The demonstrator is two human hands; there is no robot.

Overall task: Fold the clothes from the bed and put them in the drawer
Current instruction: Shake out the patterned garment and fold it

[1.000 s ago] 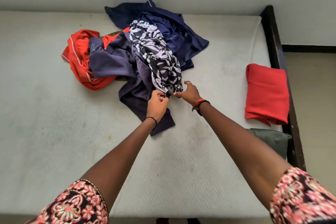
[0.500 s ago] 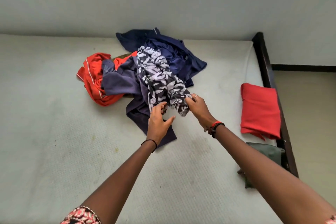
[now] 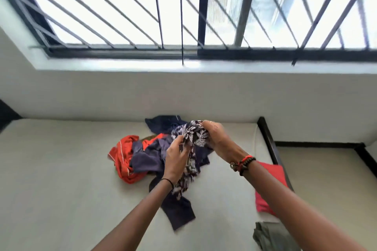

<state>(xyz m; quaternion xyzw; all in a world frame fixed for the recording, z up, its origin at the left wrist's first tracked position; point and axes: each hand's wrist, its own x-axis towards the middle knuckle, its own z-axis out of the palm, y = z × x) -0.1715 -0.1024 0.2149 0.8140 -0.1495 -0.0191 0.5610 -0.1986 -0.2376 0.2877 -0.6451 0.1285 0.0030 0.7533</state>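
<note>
Nearest, at the right edge of the pale quilted mattress, lies a crumpled grey-green cloth. Just beyond it sits a folded red cloth, partly hidden by the right forearm. Toward the middle, a dark purple garment spreads flat, one end trailing toward the viewer.

Above it, both hands hold a black-and-white leaf-patterned garment raised off the heap. The left hand pinches a fold of it between curled fingers and thumb. The right hand, slightly higher, has its fingers closed round the bunched top. The garment's tail hangs down onto the purple garment.

Left of the hands lies a rumpled orange-red garment with white piping. Behind the hands is a navy blue garment, near the white wall. A dark wooden bed frame borders the mattress on the right. Above the wall is a barred window.
</note>
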